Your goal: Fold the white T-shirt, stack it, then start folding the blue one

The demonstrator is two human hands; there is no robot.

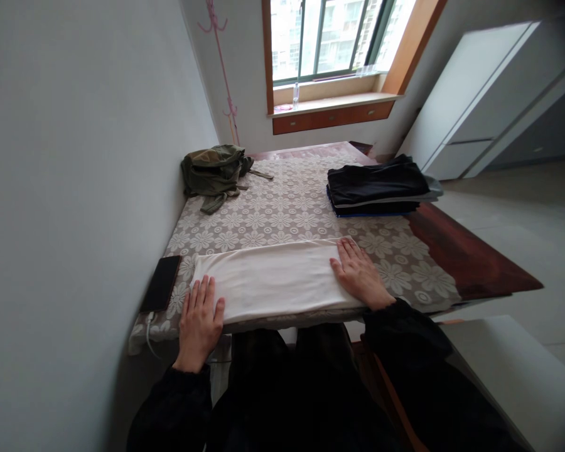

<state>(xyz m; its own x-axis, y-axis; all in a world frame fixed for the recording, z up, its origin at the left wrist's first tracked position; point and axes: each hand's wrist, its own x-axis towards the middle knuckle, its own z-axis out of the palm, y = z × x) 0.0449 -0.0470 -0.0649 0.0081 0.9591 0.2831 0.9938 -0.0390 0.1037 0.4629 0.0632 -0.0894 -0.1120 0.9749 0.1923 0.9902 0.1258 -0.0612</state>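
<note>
White cloth point(275, 276), folded into a long flat band, lay across the near edge of the table point(471, 257), stretched between the two hands. The left hand point(198, 320) rested palm down on the band's left end, fingers spread and flat, gripping nothing. The right hand point(358, 273) lay the same way on the right end, fingers straight and pointing away from the body, pressing rather than clasping. Both dark sleeves came up from the bottom of the view.

Just left of the left hand a black phone point(161, 282) sat on the lace tablecloth point(282, 216), with a white cable point(149, 329) hanging off the table's edge beneath it. Well beyond the right hand stood a stack of folded dark garments point(379, 185), near the far right of the tabletop. Far ahead of the left hand, against the wall, lay a crumpled olive-green garment point(214, 169).
</note>
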